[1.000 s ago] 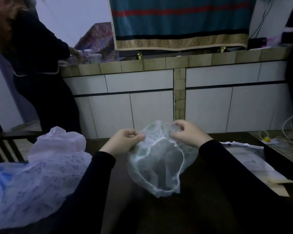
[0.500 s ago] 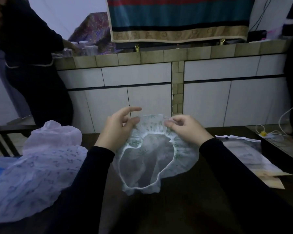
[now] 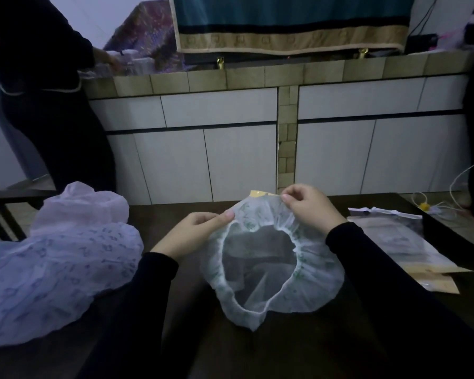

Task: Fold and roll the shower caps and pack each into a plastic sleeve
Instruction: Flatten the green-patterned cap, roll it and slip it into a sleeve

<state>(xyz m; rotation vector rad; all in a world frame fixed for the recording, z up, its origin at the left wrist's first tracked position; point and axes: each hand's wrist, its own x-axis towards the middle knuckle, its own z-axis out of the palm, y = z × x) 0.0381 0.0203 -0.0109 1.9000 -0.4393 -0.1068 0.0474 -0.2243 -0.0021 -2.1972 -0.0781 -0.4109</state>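
Cap now spread flat on table, was bunched; L hand at 9, R hand at 12 pinch rim. Ready for fold 1.

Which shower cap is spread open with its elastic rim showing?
The green-printed shower cap that the left hand and right hand pinch, at table centre; the blue-printed caps lie heaped at the left.

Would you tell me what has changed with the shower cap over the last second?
The shower cap went from hanging bunched to spread open over the table. The left hand, briefly open, again pinches the rim; the right hand keeps pinching. The cap pile and sleeves stayed put.
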